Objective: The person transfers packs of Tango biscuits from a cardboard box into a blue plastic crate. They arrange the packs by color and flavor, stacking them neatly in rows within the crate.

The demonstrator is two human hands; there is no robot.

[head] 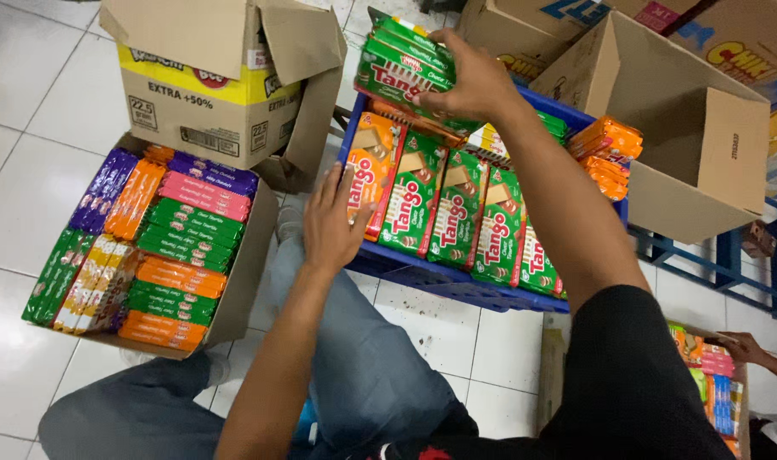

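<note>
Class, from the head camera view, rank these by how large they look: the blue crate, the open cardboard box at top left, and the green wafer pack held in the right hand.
1. blue crate
2. open cardboard box, nearly as large, so unsure
3. green wafer pack, held in the right hand

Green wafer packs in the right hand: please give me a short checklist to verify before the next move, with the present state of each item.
1. Right hand grips the green wafer packs firmly: ok, fingers wrap the stack.
2. Left hand steadies the row: ok, it rests on the orange pack at the row's left end.
3. Packs in the blue crate stand in order: ok, side by side.
4. Free room in the crate: cannot tell, the arm hides part.
5. Cardboard box of mixed packs clear of the hands: ok.
6. Other person's hand keeps away: ok.
</note>
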